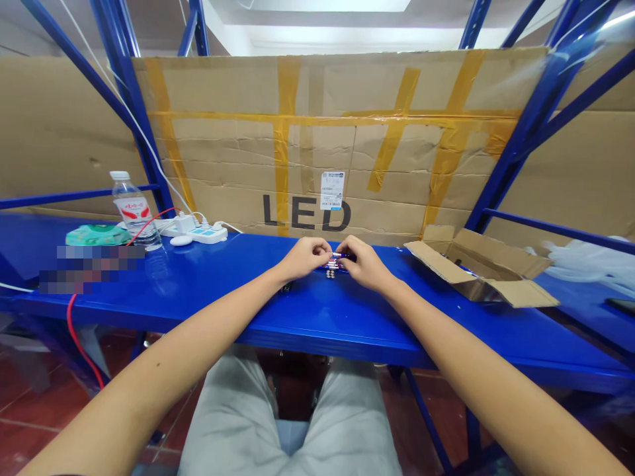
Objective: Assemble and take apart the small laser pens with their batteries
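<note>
My left hand (pixel 308 255) and my right hand (pixel 363 262) meet over the middle of the blue shelf top (pixel 317 311). Both have their fingers curled in a pinch around a small blue and silver part (pixel 340 256) held between them. A few small silver pieces (pixel 331 270) lie on the shelf just under the hands. What the part is cannot be made out at this size.
An open cardboard box (pixel 483 266) stands to the right. At the left are a water bottle (pixel 133 210), a green pack (pixel 98 235), a white power strip (pixel 201 231) and a red wire (pixel 79 344). A taped cardboard sheet marked LED (pixel 347 145) closes the back.
</note>
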`<control>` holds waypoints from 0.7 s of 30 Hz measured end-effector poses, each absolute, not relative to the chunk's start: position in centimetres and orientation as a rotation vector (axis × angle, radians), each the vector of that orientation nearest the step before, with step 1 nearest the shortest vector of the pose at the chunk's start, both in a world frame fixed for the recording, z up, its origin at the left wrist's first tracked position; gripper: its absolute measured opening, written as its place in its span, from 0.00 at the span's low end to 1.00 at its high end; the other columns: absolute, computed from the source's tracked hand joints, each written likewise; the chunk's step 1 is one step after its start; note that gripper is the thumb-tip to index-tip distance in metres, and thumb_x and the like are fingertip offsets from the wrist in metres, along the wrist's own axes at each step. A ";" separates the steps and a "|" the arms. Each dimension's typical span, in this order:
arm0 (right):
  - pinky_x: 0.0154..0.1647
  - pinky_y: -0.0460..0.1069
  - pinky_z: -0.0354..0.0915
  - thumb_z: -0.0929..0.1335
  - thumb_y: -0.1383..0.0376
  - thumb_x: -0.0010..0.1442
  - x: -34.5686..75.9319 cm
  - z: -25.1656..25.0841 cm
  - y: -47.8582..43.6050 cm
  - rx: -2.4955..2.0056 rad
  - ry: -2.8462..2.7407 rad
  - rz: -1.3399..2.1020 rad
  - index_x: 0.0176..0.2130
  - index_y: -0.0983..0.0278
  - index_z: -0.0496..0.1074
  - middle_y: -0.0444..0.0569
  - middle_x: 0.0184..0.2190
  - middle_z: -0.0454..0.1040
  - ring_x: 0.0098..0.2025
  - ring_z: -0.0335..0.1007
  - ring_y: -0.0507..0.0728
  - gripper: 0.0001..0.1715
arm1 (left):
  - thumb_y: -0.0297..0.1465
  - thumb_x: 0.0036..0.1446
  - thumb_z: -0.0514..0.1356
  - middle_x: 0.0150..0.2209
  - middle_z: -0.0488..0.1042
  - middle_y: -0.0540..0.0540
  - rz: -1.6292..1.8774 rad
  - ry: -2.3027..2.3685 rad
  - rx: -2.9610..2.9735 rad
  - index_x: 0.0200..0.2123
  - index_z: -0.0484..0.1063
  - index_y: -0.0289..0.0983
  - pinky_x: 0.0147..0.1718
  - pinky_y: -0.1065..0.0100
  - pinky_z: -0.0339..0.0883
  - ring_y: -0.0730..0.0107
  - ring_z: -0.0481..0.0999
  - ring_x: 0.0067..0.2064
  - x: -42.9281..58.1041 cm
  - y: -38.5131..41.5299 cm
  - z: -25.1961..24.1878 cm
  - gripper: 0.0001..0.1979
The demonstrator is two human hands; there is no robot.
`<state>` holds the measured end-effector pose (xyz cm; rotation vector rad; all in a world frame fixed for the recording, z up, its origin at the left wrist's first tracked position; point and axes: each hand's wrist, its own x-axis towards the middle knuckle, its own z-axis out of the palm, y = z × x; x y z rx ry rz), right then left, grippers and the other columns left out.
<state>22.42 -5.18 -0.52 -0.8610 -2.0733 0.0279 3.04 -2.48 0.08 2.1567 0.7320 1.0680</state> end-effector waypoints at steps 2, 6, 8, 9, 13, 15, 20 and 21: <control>0.36 0.50 0.61 0.65 0.72 0.54 22.5 -0.3 -5.3 -0.870 -2.069 0.088 0.32 0.64 0.69 0.48 0.30 0.71 0.34 0.65 0.55 0.06 | 0.31 0.51 0.60 0.21 0.67 0.53 1.067 0.730 2.181 0.31 0.73 0.32 0.24 0.73 0.54 0.78 0.63 0.24 3.0 -2.5 0.0 0.06; 0.37 0.51 0.61 0.64 0.67 0.60 22.5 0.0 -5.5 -0.926 -2.103 0.208 0.33 0.64 0.73 0.49 0.30 0.74 0.34 0.68 0.56 0.08 | 0.30 0.51 0.60 0.22 0.67 0.53 1.061 0.736 2.207 0.31 0.72 0.32 0.25 0.73 0.55 0.77 0.64 0.25 3.0 -2.6 0.1 0.06; 0.38 0.51 0.62 0.62 0.67 0.61 22.5 0.0 -5.5 -0.947 -2.135 0.231 0.32 0.64 0.73 0.49 0.30 0.74 0.34 0.68 0.56 0.11 | 0.30 0.51 0.60 0.22 0.67 0.52 1.053 0.746 2.220 0.31 0.72 0.32 0.25 0.73 0.55 0.77 0.64 0.25 3.1 -2.8 0.1 0.06; 0.39 0.52 0.62 0.62 0.66 0.62 22.5 -0.1 -5.5 -0.955 -2.144 0.236 0.32 0.64 0.73 0.49 0.30 0.75 0.34 0.69 0.56 0.11 | 0.30 0.52 0.60 0.22 0.68 0.52 1.049 0.748 2.229 0.31 0.72 0.32 0.25 0.73 0.55 0.77 0.64 0.25 3.1 -2.8 0.1 0.06; 0.39 0.52 0.63 0.68 0.64 0.56 22.5 -0.5 -5.2 -0.951 -2.125 0.223 0.36 0.63 0.70 0.49 0.35 0.73 0.37 0.68 0.57 0.07 | 0.30 0.52 0.59 0.23 0.68 0.52 1.037 0.750 2.263 0.31 0.73 0.33 0.25 0.73 0.55 0.77 0.64 0.25 3.0 -2.7 0.1 0.06; 0.37 0.51 0.63 0.69 0.65 0.53 22.5 -0.7 -5.1 -0.937 -2.101 0.199 0.36 0.63 0.67 0.48 0.34 0.72 0.36 0.67 0.57 0.08 | 0.29 0.52 0.58 0.22 0.68 0.52 1.034 0.754 2.275 0.31 0.73 0.33 0.25 0.73 0.55 0.77 0.64 0.25 2.9 -2.7 0.0 0.05; 0.36 0.51 0.62 0.67 0.67 0.54 22.6 -0.5 -5.2 -0.912 -2.063 0.222 0.31 0.63 0.68 0.47 0.30 0.70 0.33 0.66 0.56 0.02 | 0.29 0.52 0.58 0.22 0.68 0.53 1.028 0.756 2.283 0.31 0.73 0.33 0.25 0.73 0.56 0.77 0.64 0.25 2.9 -2.8 0.1 0.06; 0.35 0.50 0.62 0.67 0.65 0.55 22.6 -0.3 -5.3 -0.914 -2.067 0.226 0.31 0.64 0.69 0.47 0.29 0.70 0.33 0.66 0.55 0.03 | 0.29 0.52 0.58 0.22 0.68 0.53 1.032 0.757 2.275 0.31 0.73 0.33 0.25 0.73 0.55 0.77 0.64 0.25 2.9 -2.9 0.1 0.06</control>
